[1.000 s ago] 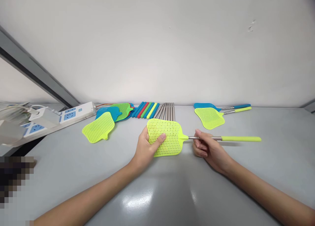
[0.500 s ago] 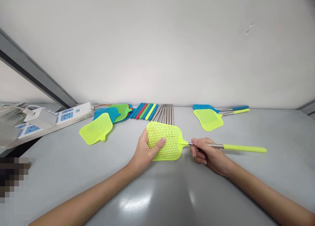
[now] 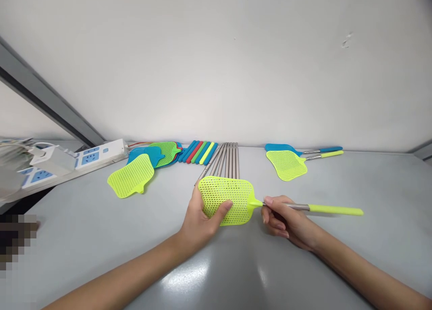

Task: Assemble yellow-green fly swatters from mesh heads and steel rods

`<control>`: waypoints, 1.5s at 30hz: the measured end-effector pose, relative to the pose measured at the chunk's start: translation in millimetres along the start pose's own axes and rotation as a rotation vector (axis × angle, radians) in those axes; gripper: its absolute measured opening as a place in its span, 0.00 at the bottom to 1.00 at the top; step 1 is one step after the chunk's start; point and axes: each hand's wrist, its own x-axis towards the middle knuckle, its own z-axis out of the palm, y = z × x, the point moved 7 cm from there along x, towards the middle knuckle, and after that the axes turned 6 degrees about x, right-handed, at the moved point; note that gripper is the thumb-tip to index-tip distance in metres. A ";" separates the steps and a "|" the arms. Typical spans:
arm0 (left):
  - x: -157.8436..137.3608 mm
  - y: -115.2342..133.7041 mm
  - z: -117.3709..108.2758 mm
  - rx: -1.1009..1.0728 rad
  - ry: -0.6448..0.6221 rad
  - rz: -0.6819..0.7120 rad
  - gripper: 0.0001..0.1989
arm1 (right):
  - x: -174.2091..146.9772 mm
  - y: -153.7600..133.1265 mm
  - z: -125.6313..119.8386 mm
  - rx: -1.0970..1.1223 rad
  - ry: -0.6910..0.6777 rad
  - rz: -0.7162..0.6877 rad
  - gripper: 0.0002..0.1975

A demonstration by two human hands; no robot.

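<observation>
My left hand (image 3: 204,215) grips a yellow-green perforated fly swatter head (image 3: 232,195), thumb on top and the other fingers hidden beneath. My right hand (image 3: 286,217) pinches a metal rod (image 3: 299,206) close to the neck of that head. The rod's tip meets the neck; how deep it sits is hidden by my fingertips. A yellow-green grip (image 3: 335,210) covers the rod's right end. Just behind the head lie several bare metal rods (image 3: 229,159), side by side on the grey table (image 3: 135,229).
Loose swatter heads, a yellow-green one (image 3: 131,177) in front, lie at the left. Coloured grips (image 3: 198,152) form a row beside them. Two whole swatters, yellow-green (image 3: 286,165) and blue (image 3: 280,146), rest at the right. A power strip (image 3: 101,155) stands far left.
Both hands have come slightly nearer to me with the head and rod. The rod has slid further to the left at the neck, with less metal showing there. More of the bare rods is visible.
</observation>
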 end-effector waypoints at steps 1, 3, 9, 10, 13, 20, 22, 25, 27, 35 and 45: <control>-0.6 0.3 0.1 0.001 0.002 0.017 0.20 | 0.0 0.3 0.0 0.004 -0.006 0.000 0.19; -1.0 0.5 0.1 -0.002 0.004 0.042 0.19 | 0.1 0.4 -0.1 0.008 -0.012 0.001 0.19; 3.9 -1.5 0.8 -0.025 -0.027 -0.010 0.19 | 0.8 0.4 -0.4 0.008 0.004 0.004 0.19; 5.4 -1.8 1.2 -0.031 -0.039 -0.029 0.18 | 1.2 0.8 -0.5 0.008 0.011 0.002 0.20; 9.3 -2.2 2.4 -0.061 -0.076 -0.083 0.18 | 2.6 1.6 -0.9 0.017 0.028 -0.016 0.20; 11.1 0.2 3.7 -0.191 -0.093 -0.142 0.17 | 4.7 -1.4 -5.0 0.153 0.079 -0.073 0.23; 11.8 -2.0 3.8 -0.241 -0.100 -0.167 0.17 | 3.7 -2.7 -8.0 0.236 0.106 -0.107 0.22; 17.3 -4.2 -2.2 -0.226 -0.063 -0.147 0.16 | 2.4 -2.5 -11.7 0.318 0.127 -0.129 0.20; 22.2 2.8 -17.3 -0.053 0.096 -0.013 0.16 | 2.8 -1.1 -12.6 0.336 0.124 -0.111 0.18; -6.5 64.0 15.7 0.834 -0.056 0.784 0.14 | 7.5 0.5 -5.5 0.240 0.059 -0.048 0.19; -20.0 57.2 46.3 1.049 -0.293 0.846 0.06 | 4.8 9.9 23.9 -0.109 -0.029 -0.056 0.21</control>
